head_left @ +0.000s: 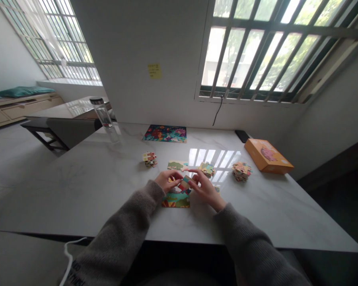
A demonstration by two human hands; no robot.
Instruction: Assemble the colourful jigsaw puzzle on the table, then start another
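Between my two hands is a jigsaw puzzle piece [185, 183], tilted above the partly joined puzzle [176, 200]. My right hand [207, 190] pinches the piece from the right, thumb on its face. Coming from the left, my left hand [168, 180] has thumb and forefinger closed at the piece's left edge. My fingers cover part of the joined puzzle. Just beyond them lies a green and cream puzzle section [177, 165]. A small stack of pieces [207, 169] sits behind my right hand, and another piece shows partly beside my right wrist.
More stacked pieces stand at left [150, 159] and right [241, 171]. An orange box [268, 156] and a dark phone-like object [242, 136] lie at the back right. A dark colourful picture sheet [166, 134] and a glass bottle [102, 113] are along the back left.
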